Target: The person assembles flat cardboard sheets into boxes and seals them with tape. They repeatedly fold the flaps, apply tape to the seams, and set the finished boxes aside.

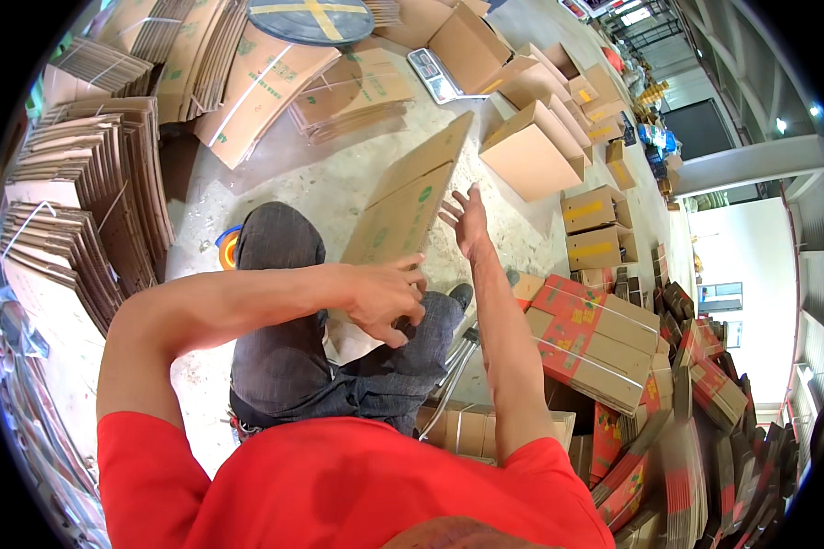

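- Nearest, across the lower frame, are a red shirt (339, 485) and, above it, dark jeans (279, 320).
- Left hand (382, 300), just below centre: its fingers are bent and loosely parted, back of the hand upward; I cannot tell whether they pinch anything.
- Right hand (468, 224), right of centre: its fingers are spread and grip nothing.
- Cardboard piece (398, 215), at the centre: creased, green-printed and tilted, it lies between the hands. Its lower end is by the left fingers, its right edge just beside the right fingers; contact is unclear at both.
- The step in hand looks like steadying or turning this piece; the next move seems to call for the spread fingers to meet its right edge, lest it tip.
- Farther off: an orange-and-blue roll (228, 245), left of centre; open boxes (533, 151), upper right; a scale (436, 78), top centre; cardboard stacks (92, 165), upper left.
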A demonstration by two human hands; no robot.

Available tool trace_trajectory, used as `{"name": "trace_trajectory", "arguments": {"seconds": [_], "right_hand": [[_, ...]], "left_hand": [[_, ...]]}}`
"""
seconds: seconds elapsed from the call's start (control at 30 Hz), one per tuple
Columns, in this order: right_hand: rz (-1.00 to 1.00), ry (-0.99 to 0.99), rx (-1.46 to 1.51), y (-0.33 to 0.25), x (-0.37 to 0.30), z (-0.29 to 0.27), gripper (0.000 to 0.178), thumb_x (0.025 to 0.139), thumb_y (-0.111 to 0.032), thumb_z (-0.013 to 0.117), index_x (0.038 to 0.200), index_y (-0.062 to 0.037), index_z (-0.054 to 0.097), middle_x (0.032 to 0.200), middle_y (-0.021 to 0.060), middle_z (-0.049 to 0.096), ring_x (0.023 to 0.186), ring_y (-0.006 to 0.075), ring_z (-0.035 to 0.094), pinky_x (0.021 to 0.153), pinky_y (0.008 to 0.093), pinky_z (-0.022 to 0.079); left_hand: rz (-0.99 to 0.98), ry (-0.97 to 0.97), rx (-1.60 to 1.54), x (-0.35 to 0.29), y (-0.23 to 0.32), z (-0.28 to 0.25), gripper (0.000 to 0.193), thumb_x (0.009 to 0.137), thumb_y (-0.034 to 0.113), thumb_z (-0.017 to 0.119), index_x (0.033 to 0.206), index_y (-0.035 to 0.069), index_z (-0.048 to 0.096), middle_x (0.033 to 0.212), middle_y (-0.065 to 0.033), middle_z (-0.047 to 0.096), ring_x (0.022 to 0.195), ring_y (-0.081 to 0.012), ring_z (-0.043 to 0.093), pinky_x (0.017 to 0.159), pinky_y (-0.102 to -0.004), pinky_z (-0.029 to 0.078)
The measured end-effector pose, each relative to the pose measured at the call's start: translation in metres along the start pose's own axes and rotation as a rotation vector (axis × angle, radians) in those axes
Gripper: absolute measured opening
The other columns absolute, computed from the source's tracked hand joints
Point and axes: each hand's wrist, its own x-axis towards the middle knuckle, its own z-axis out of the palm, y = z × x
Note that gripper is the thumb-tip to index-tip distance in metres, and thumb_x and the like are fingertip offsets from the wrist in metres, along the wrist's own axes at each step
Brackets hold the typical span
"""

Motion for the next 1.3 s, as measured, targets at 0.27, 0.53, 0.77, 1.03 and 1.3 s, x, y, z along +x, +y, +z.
{"name": "trace_trajectory", "arguments": {"seconds": [0.27,0.53,0.77,1.03,1.3], "right_hand": [[-0.082,-0.058,-0.069,-0.026,0.087,0.019,0.092,0.105,-0.063,0.042,0.165,-0.0028,0.007,0.167,0.0249,0.026,0.144,0.0428,0.042,0.115,0.0513,0.040],[-0.087,-0.201,-0.115,-0.021,0.132,0.034,0.082,0.103,-0.068,0.044,0.155,-0.0040,0.038,0.152,0.0168,0.049,0.137,0.0302,0.049,0.117,0.0465,0.037],[-0.074,-0.122,0.037,-0.015,0.106,0.055,0.066,0.109,-0.058,0.039,0.146,-0.0042,0.048,0.135,0.0132,0.059,0.125,0.0256,0.057,0.108,0.0411,0.045],[-0.106,-0.063,-0.075,-0.021,0.108,0.014,0.057,0.110,-0.045,0.038,0.149,-0.0034,0.045,0.133,0.0150,0.060,0.122,0.0264,0.058,0.103,0.0446,0.047],[-0.181,-0.083,-0.573,-0.068,0.107,-0.009,0.090,0.096,-0.016,0.062,0.165,-0.0110,0.006,0.141,0.0216,0.053,0.114,0.0303,0.064,0.080,0.0428,0.064]], "left_hand": [[-0.088,0.023,0.062,-0.007,-0.014,0.003,0.014,0.084,0.026,0.072,0.090,0.013,0.071,0.087,-0.0066,0.067,0.103,-0.0304,0.062,0.121,-0.0605,0.023],[-0.073,0.046,0.038,-0.018,-0.017,0.001,0.023,0.083,0.026,0.074,0.099,0.011,0.069,0.097,-0.0077,0.064,0.115,-0.0287,0.057,0.122,-0.0586,0.023],[-0.265,0.194,0.031,-0.031,-0.010,-0.004,0.061,0.082,0.030,0.079,0.134,0.006,0.057,0.145,-0.0198,0.049,0.142,-0.0391,0.040,0.124,-0.0550,0.023],[-0.891,0.177,-0.247,-0.041,-0.008,0.007,0.095,0.089,0.040,0.072,0.159,-0.002,0.025,0.158,-0.0292,0.038,0.144,-0.0490,0.038,0.119,-0.0570,0.031],[-1.028,0.224,-0.372,-0.027,0.030,-0.034,0.052,0.087,0.017,0.060,0.127,-0.011,0.044,0.094,-0.0383,0.067,0.092,-0.0551,0.068,0.085,-0.0602,0.054]]}}
